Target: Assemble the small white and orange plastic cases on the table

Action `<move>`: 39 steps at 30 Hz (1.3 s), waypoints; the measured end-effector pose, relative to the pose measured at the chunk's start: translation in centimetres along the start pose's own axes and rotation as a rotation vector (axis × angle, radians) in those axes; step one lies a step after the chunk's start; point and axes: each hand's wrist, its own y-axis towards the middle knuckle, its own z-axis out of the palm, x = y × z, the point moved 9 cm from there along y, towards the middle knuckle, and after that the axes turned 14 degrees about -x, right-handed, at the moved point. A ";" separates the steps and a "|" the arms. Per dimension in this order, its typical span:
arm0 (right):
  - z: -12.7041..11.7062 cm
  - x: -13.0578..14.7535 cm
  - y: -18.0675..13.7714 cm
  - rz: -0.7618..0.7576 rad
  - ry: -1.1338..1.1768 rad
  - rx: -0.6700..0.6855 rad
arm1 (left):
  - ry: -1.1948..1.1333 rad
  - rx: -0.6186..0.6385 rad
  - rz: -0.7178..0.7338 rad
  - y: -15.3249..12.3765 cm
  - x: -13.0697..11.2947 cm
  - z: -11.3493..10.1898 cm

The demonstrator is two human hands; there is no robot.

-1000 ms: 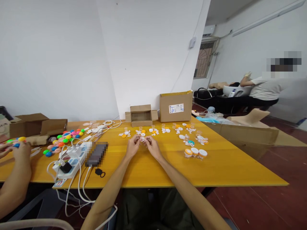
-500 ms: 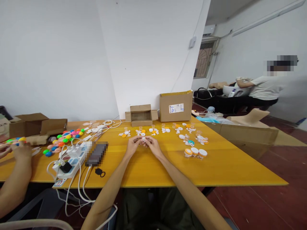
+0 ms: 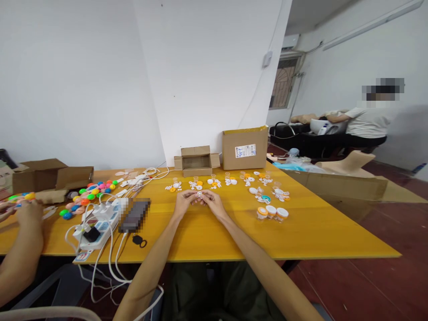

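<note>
Above the middle of the table, my left hand (image 3: 184,201) and my right hand (image 3: 214,203) meet, fingers closed in a pinch. Between the fingertips is a small white plastic part (image 3: 199,194) with dark spots or holes; its exact kind is too small to tell. Just beyond the hands lie small piles of white parts (image 3: 219,183), with orange and white lids (image 3: 199,183) and small clear cups (image 3: 195,178). To the right are more such piles, one with a teal ring (image 3: 266,199). Closer to me stand three clear jars with white and orange lids (image 3: 271,210).
A power strip (image 3: 103,229) with tangled white cables and a phone (image 3: 134,216) lie left. Cardboard boxes (image 3: 245,149) stand at the back. Far left, a co-worker's hand (image 3: 29,214) is near colourful balls (image 3: 85,201). Another person (image 3: 369,120) sits at the right.
My hands stay in nearly the same place, with the white part still between the fingertips. The person at the right has leaned slightly to the left.
</note>
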 end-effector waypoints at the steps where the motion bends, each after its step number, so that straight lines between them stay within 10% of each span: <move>1: 0.0 0.0 0.0 -0.004 -0.004 -0.001 | 0.001 -0.002 -0.002 0.0 0.0 0.0; 39: 0.2 0.6 -0.5 -0.093 -0.058 -0.036 | 0.016 0.054 0.035 -0.4 -0.4 0.9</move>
